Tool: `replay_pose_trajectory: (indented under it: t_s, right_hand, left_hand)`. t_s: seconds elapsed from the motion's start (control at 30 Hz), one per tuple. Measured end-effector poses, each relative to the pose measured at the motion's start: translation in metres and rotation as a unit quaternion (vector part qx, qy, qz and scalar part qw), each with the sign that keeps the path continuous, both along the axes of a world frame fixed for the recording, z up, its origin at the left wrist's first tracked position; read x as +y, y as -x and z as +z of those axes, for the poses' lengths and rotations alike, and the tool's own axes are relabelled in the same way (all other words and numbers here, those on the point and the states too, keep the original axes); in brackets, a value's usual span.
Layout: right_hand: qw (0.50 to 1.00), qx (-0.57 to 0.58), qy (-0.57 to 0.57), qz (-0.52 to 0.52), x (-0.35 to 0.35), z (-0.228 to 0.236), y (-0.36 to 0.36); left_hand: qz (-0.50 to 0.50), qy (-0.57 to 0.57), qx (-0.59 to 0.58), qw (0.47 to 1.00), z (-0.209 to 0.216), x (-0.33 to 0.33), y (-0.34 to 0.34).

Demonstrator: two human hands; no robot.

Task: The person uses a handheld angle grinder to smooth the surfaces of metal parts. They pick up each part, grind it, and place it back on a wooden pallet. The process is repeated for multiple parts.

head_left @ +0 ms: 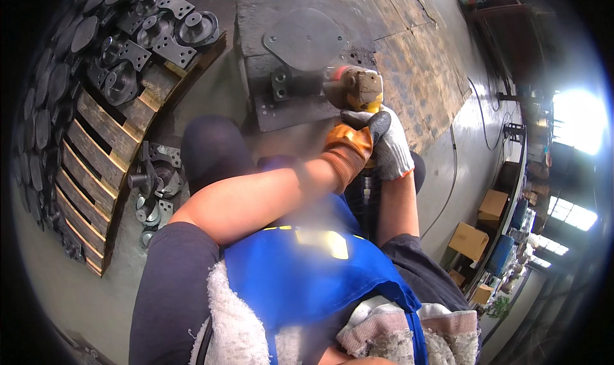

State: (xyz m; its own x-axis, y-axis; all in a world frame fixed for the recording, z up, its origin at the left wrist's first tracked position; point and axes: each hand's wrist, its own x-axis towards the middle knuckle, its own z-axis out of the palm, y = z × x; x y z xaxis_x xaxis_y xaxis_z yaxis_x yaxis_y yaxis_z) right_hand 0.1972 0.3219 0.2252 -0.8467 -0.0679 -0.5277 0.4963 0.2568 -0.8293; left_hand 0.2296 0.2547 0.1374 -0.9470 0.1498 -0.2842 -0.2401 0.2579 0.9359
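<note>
Both my hands are closed around an angle grinder (364, 90) with a worn metal head and a yellow body. My left hand (347, 143), in an orange-brown glove, reaches across from the left and grips it just below the head. My right hand (391, 149) wears a white knit glove with dark coating and holds the body from the right; its fingers are partly hidden. The grinder's disc, blurred, is at the right edge of a dark rounded metal plate part (304, 42) with a small holed bracket (280, 85). Whether the disc touches metal is unclear.
The metal part lies on a dark worktop (252, 29). At left, a wooden pallet (105, 141) bears many similar metal parts (157, 29); several more (160, 179) lie on the floor below it. Wooden boards (416, 64) cover the floor at right, near a cable (455, 166) and cardboard boxes (470, 240).
</note>
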Motion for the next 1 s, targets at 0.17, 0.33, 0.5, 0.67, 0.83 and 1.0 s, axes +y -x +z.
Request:
replay_pose_trajectory:
  t_s: [0.17,0.33,0.5,0.67,0.83,1.0]
  right_hand:
    - [0.999,0.021,0.006,0.043,-0.016,-0.004,0.011]
    - [0.959,0.154,-0.137,0.194,-0.024,-0.048,0.068]
    - [0.995,0.073,-0.036,0.064,-0.035,-0.010,0.053]
    - [0.993,0.009,0.109,-0.039,-0.022,-0.002,0.040]
    - [0.993,0.012,0.105,-0.049,-0.027,0.007,0.063]
    - [0.993,0.038,0.100,-0.041,0.000,-0.008,0.043]
  left_hand:
    - [0.004,0.108,0.070,0.992,0.005,-0.019,0.011]
    - [-0.033,0.440,0.284,0.852,0.002,-0.057,0.043]
    - [-0.141,0.389,0.128,0.901,0.028,-0.048,0.053]
    - [-0.105,0.286,0.097,0.947,0.011,-0.017,0.055]
    - [-0.115,0.319,0.194,0.920,0.005,-0.021,0.088]
    - [-0.036,0.231,0.287,0.929,-0.020,-0.002,0.049]
